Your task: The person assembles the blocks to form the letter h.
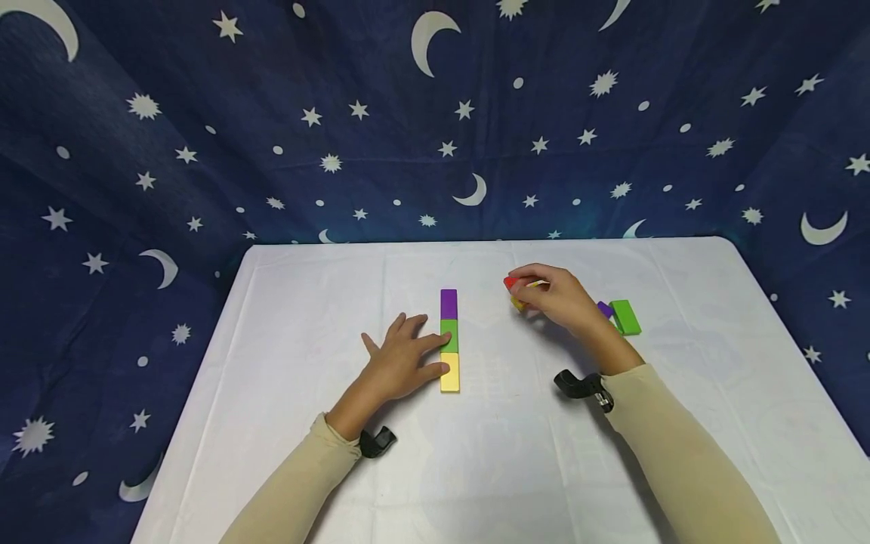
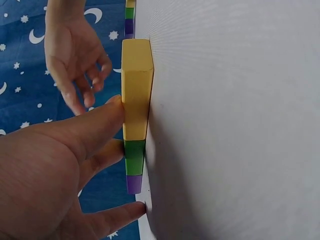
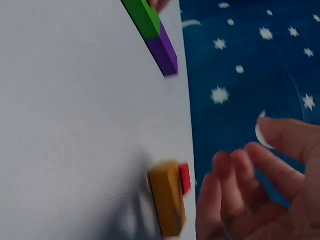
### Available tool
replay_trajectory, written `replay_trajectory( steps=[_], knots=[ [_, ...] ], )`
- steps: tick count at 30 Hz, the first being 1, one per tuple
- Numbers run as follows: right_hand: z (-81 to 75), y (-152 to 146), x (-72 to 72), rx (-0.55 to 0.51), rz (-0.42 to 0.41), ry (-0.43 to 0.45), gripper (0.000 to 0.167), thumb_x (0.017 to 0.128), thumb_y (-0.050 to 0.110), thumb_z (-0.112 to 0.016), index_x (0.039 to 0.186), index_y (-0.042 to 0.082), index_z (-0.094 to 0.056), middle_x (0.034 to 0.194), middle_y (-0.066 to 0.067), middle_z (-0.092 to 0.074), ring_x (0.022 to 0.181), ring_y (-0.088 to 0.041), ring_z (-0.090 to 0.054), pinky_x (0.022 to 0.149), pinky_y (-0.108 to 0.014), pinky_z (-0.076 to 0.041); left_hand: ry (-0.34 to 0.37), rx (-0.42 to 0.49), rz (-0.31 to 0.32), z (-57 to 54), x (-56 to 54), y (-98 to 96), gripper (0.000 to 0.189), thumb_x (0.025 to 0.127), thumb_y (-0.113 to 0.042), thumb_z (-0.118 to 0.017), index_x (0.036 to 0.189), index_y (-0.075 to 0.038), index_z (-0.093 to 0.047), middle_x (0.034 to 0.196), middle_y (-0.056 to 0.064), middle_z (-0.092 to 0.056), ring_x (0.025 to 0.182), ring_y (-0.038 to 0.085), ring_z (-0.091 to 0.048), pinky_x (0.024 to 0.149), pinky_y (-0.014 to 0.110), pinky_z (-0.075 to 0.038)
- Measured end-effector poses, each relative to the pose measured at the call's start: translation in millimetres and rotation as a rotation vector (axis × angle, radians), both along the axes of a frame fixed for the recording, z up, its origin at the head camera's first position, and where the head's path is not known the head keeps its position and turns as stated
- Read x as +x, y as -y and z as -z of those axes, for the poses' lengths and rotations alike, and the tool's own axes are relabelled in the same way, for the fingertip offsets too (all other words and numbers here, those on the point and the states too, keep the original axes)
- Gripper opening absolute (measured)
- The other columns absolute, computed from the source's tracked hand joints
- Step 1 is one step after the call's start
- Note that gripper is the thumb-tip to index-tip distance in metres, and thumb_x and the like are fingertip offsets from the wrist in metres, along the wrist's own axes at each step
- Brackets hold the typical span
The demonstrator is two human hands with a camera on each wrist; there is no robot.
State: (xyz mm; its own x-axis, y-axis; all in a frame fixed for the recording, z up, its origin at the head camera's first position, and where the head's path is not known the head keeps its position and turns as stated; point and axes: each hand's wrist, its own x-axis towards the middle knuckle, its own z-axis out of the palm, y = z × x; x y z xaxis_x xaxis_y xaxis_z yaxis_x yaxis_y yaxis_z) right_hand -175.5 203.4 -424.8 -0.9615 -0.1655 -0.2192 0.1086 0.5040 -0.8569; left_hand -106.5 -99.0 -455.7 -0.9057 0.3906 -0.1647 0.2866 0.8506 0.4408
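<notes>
A yellow block (image 1: 450,378), a green block (image 1: 453,328) and a purple block (image 1: 448,304) lie end to end in a straight row, purple farthest away. My left hand (image 1: 399,361) is beside the row with fingers spread. Its thumb touches the yellow block and its index finger the green one. Over a red block (image 1: 509,282) and an orange-yellow block (image 1: 517,303) hovers my right hand (image 1: 553,298), its fingers loosely bent. In the right wrist view these fingers (image 3: 242,175) stand apart from the orange-yellow block (image 3: 167,200), with nothing between them.
A purple block (image 1: 604,309) and a green block (image 1: 625,317) lie to the right, partly behind the right forearm. White cloth covers the table (image 1: 503,468). A dark blue curtain (image 1: 381,68) with moons and stars rises along its far edge and sides.
</notes>
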Motion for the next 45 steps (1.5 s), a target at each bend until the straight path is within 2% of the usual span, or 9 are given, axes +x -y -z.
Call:
replay_trajectory(
  steps=[5, 10, 17, 23, 28, 30, 32, 38, 45],
  knots=[
    [-0.4, -18.9, -0.5, 0.221, 0.098, -0.062, 0.040, 0.095, 0.033, -0.071, 0.131, 0.014, -0.068, 0.116, -0.011, -0.069, 0.097, -0.030, -0.064, 0.077, -0.033, -0.051, 0.000, 0.004, -0.001, -0.7, -0.4, 0.5, 0.054, 0.091, -0.055, -0.071, 0.142, -0.041, -0.060, 0.163, 0.009, -0.038, 0.156, 0.042, -0.021, 0.099, 0.092, -0.005],
    [9.9, -30.6, -3.3, 0.211, 0.184, -0.002, 0.046, 0.093, 0.035, -0.075, 0.130, 0.009, -0.067, 0.108, -0.012, -0.071, 0.082, -0.026, -0.069, 0.069, -0.026, -0.056, -0.011, -0.029, 0.000, -0.2, -0.6, -0.2, 0.054, 0.091, -0.055, -0.070, 0.142, -0.042, -0.059, 0.163, 0.008, -0.039, 0.156, 0.041, -0.023, 0.100, 0.091, -0.009],
    [22.0, -34.0, -7.6, 0.240, 0.266, 0.062, 0.046, 0.089, 0.035, -0.079, 0.126, 0.010, -0.068, 0.099, -0.009, -0.067, 0.076, -0.018, -0.062, 0.064, -0.022, -0.052, -0.041, -0.073, 0.015, -0.4, -0.1, -0.4, 0.054, 0.092, -0.057, -0.068, 0.143, -0.042, -0.058, 0.162, 0.007, -0.040, 0.154, 0.041, -0.027, 0.102, 0.081, -0.025],
    [25.8, -30.4, -11.3, 0.332, 0.237, 0.043, 0.051, 0.085, 0.041, -0.082, 0.124, 0.010, -0.071, 0.095, -0.009, -0.061, 0.089, -0.025, -0.055, 0.069, -0.030, -0.045, -0.058, -0.073, 0.019, -0.1, -0.1, 0.2, 0.054, 0.092, -0.057, -0.068, 0.143, -0.042, -0.059, 0.162, 0.007, -0.041, 0.153, 0.041, -0.028, 0.101, 0.078, -0.027],
    [30.1, -26.3, -13.6, 0.410, 0.186, 0.020, 0.052, 0.086, 0.039, -0.080, 0.126, 0.008, -0.071, 0.106, -0.015, -0.064, 0.107, -0.033, -0.052, 0.091, -0.047, -0.046, -0.055, -0.068, 0.016, -0.9, 0.5, -0.2, 0.054, 0.092, -0.056, -0.069, 0.142, -0.041, -0.060, 0.161, 0.008, -0.042, 0.153, 0.041, -0.029, 0.101, 0.079, -0.027],
    [31.5, -24.9, -14.3, 0.421, 0.176, 0.013, 0.050, 0.087, 0.037, -0.079, 0.127, 0.007, -0.071, 0.115, -0.017, -0.065, 0.112, -0.035, -0.051, 0.101, -0.053, -0.043, -0.053, -0.069, 0.015, -1.5, 0.6, -0.3, 0.053, 0.092, -0.056, -0.069, 0.142, -0.041, -0.060, 0.161, 0.008, -0.042, 0.153, 0.041, -0.029, 0.101, 0.079, -0.027],
    [30.8, -24.2, -13.9, 0.418, 0.174, 0.015, 0.049, 0.088, 0.036, -0.079, 0.127, 0.007, -0.071, 0.116, -0.017, -0.064, 0.112, -0.034, -0.050, 0.100, -0.052, -0.043, -0.051, -0.068, 0.016, -1.9, 0.5, -0.7, 0.053, 0.092, -0.056, -0.069, 0.142, -0.040, -0.060, 0.161, 0.008, -0.042, 0.152, 0.042, -0.029, 0.101, 0.079, -0.027],
    [28.4, -21.5, -8.4, 0.372, 0.195, -0.009, 0.044, 0.087, 0.029, -0.082, 0.123, 0.006, -0.073, 0.105, -0.015, -0.063, 0.102, -0.031, -0.051, 0.085, -0.040, -0.040, -0.042, -0.075, 0.019, -3.5, 0.2, -0.9, 0.054, 0.092, -0.056, -0.068, 0.143, -0.041, -0.059, 0.162, 0.008, -0.041, 0.153, 0.041, -0.028, 0.102, 0.079, -0.026],
    [27.9, -15.9, -3.4, 0.327, 0.217, -0.078, 0.017, 0.089, 0.021, -0.080, 0.098, 0.007, -0.076, 0.101, -0.014, -0.069, 0.098, -0.030, -0.056, 0.086, -0.039, -0.043, -0.034, -0.082, 0.019, -4.7, -0.4, -1.3, 0.054, 0.093, -0.057, -0.067, 0.144, -0.041, -0.058, 0.163, 0.007, -0.040, 0.153, 0.041, -0.028, 0.102, 0.079, -0.026]
  ],
)
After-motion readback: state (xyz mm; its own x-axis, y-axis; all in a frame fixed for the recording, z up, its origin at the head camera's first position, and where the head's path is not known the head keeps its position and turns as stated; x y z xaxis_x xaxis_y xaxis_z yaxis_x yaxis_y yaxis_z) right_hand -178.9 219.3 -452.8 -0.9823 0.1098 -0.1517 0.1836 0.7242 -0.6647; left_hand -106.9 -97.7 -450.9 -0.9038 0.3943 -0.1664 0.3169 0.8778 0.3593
